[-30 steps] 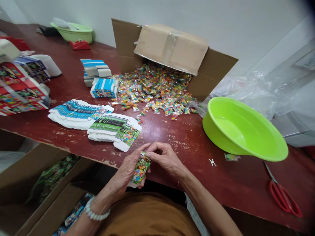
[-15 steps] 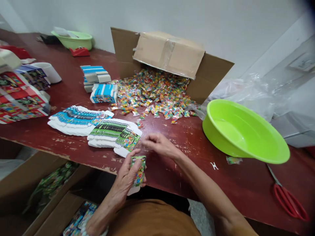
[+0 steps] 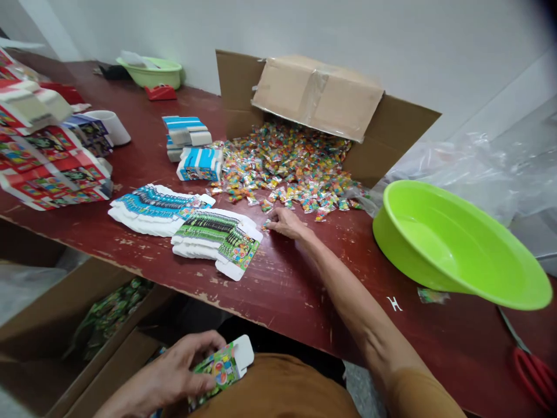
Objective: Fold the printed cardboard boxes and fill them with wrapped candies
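My left hand [image 3: 183, 366] grips a small green printed carton [image 3: 221, 367] low in front of my body, its white end flap standing out to the right. On the table my right hand [image 3: 285, 225] has its fingertips closed on a small clear candy packet [image 3: 265, 226], in front of the candy pile [image 3: 282, 162]. Just left of that hand lies a fanned stack of flat green cartons [image 3: 204, 232], with the foremost one spread toward me. Beside it is a similar fan of blue cartons [image 3: 148, 209].
A tipped cardboard box [image 3: 317, 87] stands behind the candy. To the right are a bright green basin [image 3: 456, 249] and red-handled scissors [image 3: 533, 371]. Bundled blue cartons [image 3: 200, 164] and red cartons [image 3: 56, 168] stand left. Below the table edge is an open cardboard box [image 3: 52, 325] holding green packets.
My left hand has drawn the green carton down and left, off the table edge, turning it. My right hand has reached forward to the candy packet. The view has shifted slightly left.
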A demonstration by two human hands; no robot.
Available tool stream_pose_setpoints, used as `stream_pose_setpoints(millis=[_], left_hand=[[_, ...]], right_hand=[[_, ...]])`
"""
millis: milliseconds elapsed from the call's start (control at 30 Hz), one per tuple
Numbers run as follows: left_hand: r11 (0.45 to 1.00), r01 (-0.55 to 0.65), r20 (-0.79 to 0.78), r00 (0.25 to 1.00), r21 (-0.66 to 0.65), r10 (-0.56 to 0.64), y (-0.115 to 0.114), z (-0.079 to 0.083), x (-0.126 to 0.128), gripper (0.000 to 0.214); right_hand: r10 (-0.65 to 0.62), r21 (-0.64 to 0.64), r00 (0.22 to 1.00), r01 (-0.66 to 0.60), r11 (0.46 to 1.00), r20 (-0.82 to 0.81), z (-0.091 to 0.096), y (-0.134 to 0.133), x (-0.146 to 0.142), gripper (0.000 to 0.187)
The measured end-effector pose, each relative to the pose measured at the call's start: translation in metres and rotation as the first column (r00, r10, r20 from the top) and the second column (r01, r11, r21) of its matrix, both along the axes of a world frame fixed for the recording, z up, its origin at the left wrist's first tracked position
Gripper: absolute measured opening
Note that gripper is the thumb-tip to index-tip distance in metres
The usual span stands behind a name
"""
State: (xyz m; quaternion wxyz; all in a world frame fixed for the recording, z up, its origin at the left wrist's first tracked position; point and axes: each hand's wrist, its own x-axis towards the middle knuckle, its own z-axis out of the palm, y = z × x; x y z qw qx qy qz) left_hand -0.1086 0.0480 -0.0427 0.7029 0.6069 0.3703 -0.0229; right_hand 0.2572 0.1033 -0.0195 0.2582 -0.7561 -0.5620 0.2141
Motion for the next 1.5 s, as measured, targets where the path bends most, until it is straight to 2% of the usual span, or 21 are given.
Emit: stream_pose_setpoints(millis=[33,100,200,267,367,433,533,667,767,900,1133,1200,1300,1333,1400,1433,1500], left_hand=[[1.0,0.017,-0.034,0.999,0.01,-0.017,0.002,-0.002,-0.004,0.041],[1.0,-0.025,-0.065,0.998,-0.009,0.025,0.004,-0.001,-0.004,0.05],[0.98,-0.131,0.012,0.991,-0.152,0.134,0.002,0.008,0.008,0.058],[0.966,-0.152,0.102,0.979,-0.211,0.177,0.001,0.016,0.021,0.055],[0.971,-0.166,0.19,0.961,-0.175,0.198,0.002,0.027,0.042,0.042],[0.968,-0.208,0.209,0.95,-0.14,0.234,0.002,0.033,0.055,0.039],[0.971,-0.211,0.235,0.944,-0.111,0.232,-0.003,0.041,0.074,0.038],[0.976,-0.192,0.257,0.943,-0.105,0.214,-0.015,0.05,0.095,0.054],[0.975,-0.19,0.282,0.935,-0.115,0.216,-0.021,0.054,0.102,0.063],[0.969,-0.207,0.31,0.92,-0.132,0.238,-0.022,0.054,0.1,0.06],[0.963,-0.234,0.325,0.908,-0.133,0.266,-0.023,0.054,0.102,0.054],[0.964,-0.236,0.331,0.905,-0.125,0.265,-0.024,0.055,0.104,0.053],[0.96,-0.246,0.347,0.896,-0.133,0.278,-0.023,0.057,0.107,0.052],[0.953,-0.258,0.348,0.889,-0.16,0.299,-0.023,0.058,0.108,0.051],[0.92,-0.298,0.327,0.869,-0.256,0.372,-0.022,0.059,0.109,0.05],[0.895,-0.323,0.307,0.857,-0.309,0.415,-0.022,0.059,0.109,0.051],[0.845,-0.374,0.265,0.832,-0.382,0.488,-0.022,0.058,0.11,0.055]], right_hand=[[-0.024,-0.003,0.999,0.024,1.0,-0.023,-0.001,-0.003,0.003,0.006],[-0.08,0.014,0.994,0.081,0.997,-0.073,-0.004,-0.008,0.008,0.007],[-0.168,0.072,0.973,0.181,0.981,-0.159,-0.008,-0.018,0.012,0.007],[-0.205,0.112,0.951,0.235,0.965,-0.232,-0.008,-0.026,0.014,0.007],[-0.225,0.167,0.908,0.298,0.94,-0.353,0.001,-0.043,0.011,0.012],[-0.213,0.195,0.878,0.32,0.927,-0.428,0.012,-0.059,0.002,0.017],[-0.148,0.226,0.841,0.303,0.926,-0.521,0.027,-0.086,-0.022,0.023],[-0.006,0.294,0.784,0.239,0.926,-0.62,0.037,-0.113,-0.062,0.021],[0.014,0.338,0.829,0.213,0.917,-0.559,0.039,-0.125,-0.08,0.014],[0.032,0.395,0.894,0.165,0.904,-0.447,0.039,-0.131,-0.082,0.008],[-0.017,0.372,0.913,0.182,0.91,-0.407,0.038,-0.136,-0.077,0.007],[0.019,0.363,0.918,0.137,0.922,-0.396,0.041,-0.137,-0.081,0.005],[0.144,0.399,0.91,0.025,0.917,-0.388,0.046,-0.138,-0.086,0.006],[0.16,0.419,0.903,0.024,0.908,-0.399,0.048,-0.138,-0.087,0.007],[0.117,0.419,0.864,0.115,0.901,-0.489,0.048,-0.138,-0.087,0.011],[0.081,0.382,0.82,0.174,0.908,-0.567,0.047,-0.138,-0.087,0.012],[0.047,0.259,0.668,0.222,0.94,-0.743,0.041,-0.138,-0.09,0.02]])
